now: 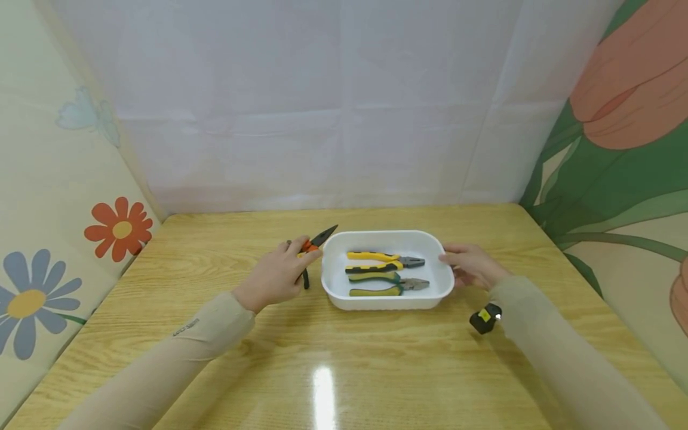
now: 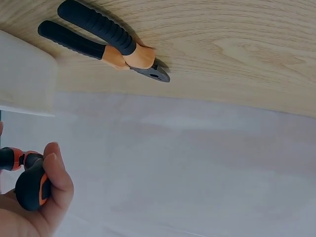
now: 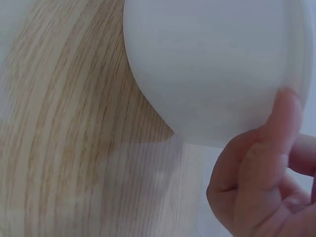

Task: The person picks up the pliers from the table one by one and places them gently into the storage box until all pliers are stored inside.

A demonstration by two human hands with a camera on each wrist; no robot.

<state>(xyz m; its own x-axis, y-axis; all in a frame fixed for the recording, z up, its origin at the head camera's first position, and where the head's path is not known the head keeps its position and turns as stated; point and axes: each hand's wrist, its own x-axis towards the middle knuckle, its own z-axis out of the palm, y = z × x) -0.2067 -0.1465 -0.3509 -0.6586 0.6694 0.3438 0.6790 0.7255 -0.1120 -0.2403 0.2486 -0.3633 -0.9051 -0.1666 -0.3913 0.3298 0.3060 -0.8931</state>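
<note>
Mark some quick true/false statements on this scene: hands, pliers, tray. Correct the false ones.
1. The left hand has orange-and-black pliers in its grip. True.
2. The white tray holds three pairs of pliers. False: it holds two, the yellow-and-black pliers and the green-handled pliers.
3. Both pairs in the tray have their jaws toward the person's right. True.
4. The right hand is well away from the tray. False: it touches the tray's right end.
5. In the left wrist view, black-handled pliers lie on the table. True.
</note>
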